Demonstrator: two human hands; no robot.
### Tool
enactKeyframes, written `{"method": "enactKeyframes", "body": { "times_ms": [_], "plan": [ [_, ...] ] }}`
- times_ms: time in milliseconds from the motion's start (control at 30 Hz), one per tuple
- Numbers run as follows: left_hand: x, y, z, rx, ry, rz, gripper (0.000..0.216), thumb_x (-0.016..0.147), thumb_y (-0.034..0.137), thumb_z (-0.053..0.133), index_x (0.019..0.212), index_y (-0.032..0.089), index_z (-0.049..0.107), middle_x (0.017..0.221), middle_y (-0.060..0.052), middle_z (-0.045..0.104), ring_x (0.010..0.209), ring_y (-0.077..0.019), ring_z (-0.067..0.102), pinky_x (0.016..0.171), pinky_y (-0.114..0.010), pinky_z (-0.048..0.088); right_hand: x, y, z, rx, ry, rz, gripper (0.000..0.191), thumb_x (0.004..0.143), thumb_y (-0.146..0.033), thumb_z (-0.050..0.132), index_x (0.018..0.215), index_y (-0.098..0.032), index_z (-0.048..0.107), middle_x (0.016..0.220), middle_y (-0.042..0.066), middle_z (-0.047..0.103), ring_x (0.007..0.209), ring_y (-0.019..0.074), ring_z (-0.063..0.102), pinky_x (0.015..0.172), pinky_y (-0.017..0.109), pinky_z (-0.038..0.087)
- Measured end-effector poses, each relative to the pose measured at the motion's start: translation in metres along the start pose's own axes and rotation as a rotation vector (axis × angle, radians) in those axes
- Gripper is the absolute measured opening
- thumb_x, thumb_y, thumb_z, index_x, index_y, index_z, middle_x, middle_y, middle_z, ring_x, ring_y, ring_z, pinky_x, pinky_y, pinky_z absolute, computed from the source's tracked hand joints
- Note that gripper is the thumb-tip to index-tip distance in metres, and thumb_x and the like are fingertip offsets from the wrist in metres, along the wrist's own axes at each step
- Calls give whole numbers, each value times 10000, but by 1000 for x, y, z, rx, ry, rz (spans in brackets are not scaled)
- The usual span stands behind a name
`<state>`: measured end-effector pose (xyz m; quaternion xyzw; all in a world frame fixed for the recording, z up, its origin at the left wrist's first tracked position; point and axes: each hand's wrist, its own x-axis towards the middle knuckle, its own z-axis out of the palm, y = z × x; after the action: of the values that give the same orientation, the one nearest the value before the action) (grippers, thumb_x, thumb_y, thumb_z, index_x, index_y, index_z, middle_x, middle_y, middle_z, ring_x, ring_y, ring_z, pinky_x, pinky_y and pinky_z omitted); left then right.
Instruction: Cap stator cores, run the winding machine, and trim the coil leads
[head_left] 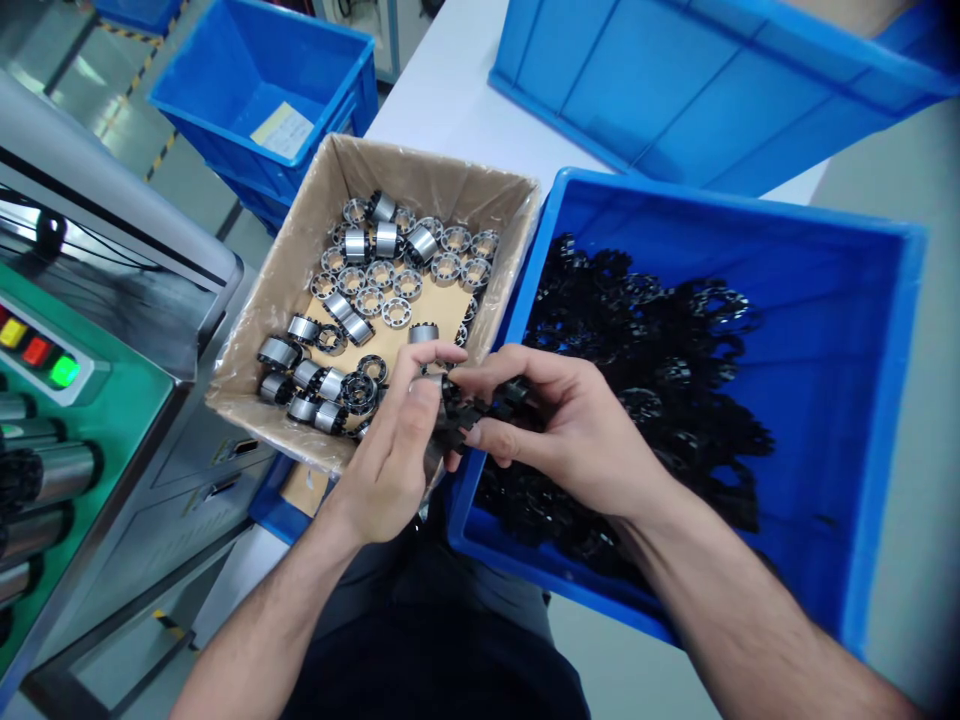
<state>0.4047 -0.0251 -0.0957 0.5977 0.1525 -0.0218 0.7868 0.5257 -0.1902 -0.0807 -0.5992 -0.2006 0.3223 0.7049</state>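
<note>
My left hand [397,455] is closed around a silver metal ring core [442,383], held over the near right corner of a carton [259,300]. My right hand [574,425] meets it from the right, thumb and fingers pinching black plastic end pieces [457,425] against the core. The fingers partly hide the join, so how far the parts fit together cannot be seen. Inside the plastic-lined carton lie loose ring cores [396,313], some bare and others with black ends [330,416]. A blue bin [832,420] beside it holds a heap of black plastic pieces [660,350].
Another blue bin [622,90] stands on the white table [457,75] behind. Further left are stacked blue crates [217,95], a paper slip [282,130] in the top one. A green-topped machine [120,400] with lit buttons [65,370] and metal cylinders [60,475] borders the left side.
</note>
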Motion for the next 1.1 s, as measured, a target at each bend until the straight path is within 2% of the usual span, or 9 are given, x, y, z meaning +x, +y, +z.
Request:
{"method": "enactKeyframes", "body": {
  "times_ms": [67, 133, 233, 433, 533, 667, 767, 867, 1100],
  "plan": [
    [4, 1, 1, 4, 41, 44, 589, 1185, 816, 615, 1465, 315, 745, 771, 10, 687, 569, -164, 617, 535, -291, 490, 0, -3, 1, 70, 16, -27, 351, 769, -226, 1162, 954, -269, 867, 942, -18, 868, 613, 133, 727, 513, 242, 620],
    [9, 3, 1, -33, 130, 108, 638, 1109, 886, 687, 1214, 266, 795, 855, -18, 760, 581, -148, 626, 504, -273, 462, -1, -6, 1, 128, 41, -60, 419, 733, -208, 1187, 916, -270, 814, 969, -20, 866, 615, 132, 727, 456, 219, 584],
    [18, 6, 1, -126, 311, 131, 661, 1010, 871, 800, 922, 238, 627, 1059, -54, 853, 652, -154, 711, 458, -248, 441, -2, -10, 0, 162, 42, -72, 453, 701, -180, 1202, 910, -273, 810, 976, -21, 864, 627, 139, 754, 461, 216, 618],
    [23, 10, 0, -179, 396, 42, 498, 1019, 731, 846, 1040, 263, 680, 753, 31, 744, 521, -136, 618, 416, -222, 406, -5, -12, -2, 159, -78, -23, 357, 805, -227, 1161, 978, -258, 850, 927, 6, 852, 708, 203, 854, 506, 246, 682],
    [23, 9, 0, -177, 358, 86, 544, 987, 760, 919, 1041, 261, 710, 676, 64, 618, 493, -108, 515, 422, -218, 397, -4, -11, -2, 119, -42, -45, 421, 777, -211, 1178, 1043, -266, 856, 957, -20, 856, 625, 146, 789, 513, 234, 678],
    [23, 4, 0, -222, 244, 110, 613, 1088, 790, 806, 1481, 323, 747, 832, 24, 685, 558, -140, 590, 471, -262, 490, -4, -10, -2, 40, 21, -101, 513, 775, -167, 1172, 1173, -283, 869, 970, -40, 880, 757, 148, 846, 684, 224, 743],
    [21, 0, 1, -174, 149, 105, 495, 1127, 740, 787, 1352, 300, 765, 843, 7, 675, 580, -143, 605, 480, -258, 476, -5, -8, -1, -53, 31, -134, 398, 874, -129, 1081, 1195, -268, 889, 1052, -15, 917, 912, 173, 905, 824, 245, 772],
    [18, -4, 2, -157, 161, 129, 550, 1140, 826, 697, 1155, 276, 714, 863, 10, 656, 582, -128, 583, 480, -248, 448, -6, -3, 3, -167, 66, -205, 290, 971, -96, 955, 1206, -255, 898, 1080, 2, 935, 918, 170, 913, 823, 241, 763],
    [11, -9, 2, -93, 173, 97, 509, 1200, 790, 607, 1278, 292, 673, 908, -1, 686, 639, -161, 596, 591, -304, 538, -6, 5, 8, -211, 99, -270, 328, 901, -60, 995, 1158, -250, 921, 1071, -10, 949, 883, 161, 918, 830, 224, 759]
  ]
}}
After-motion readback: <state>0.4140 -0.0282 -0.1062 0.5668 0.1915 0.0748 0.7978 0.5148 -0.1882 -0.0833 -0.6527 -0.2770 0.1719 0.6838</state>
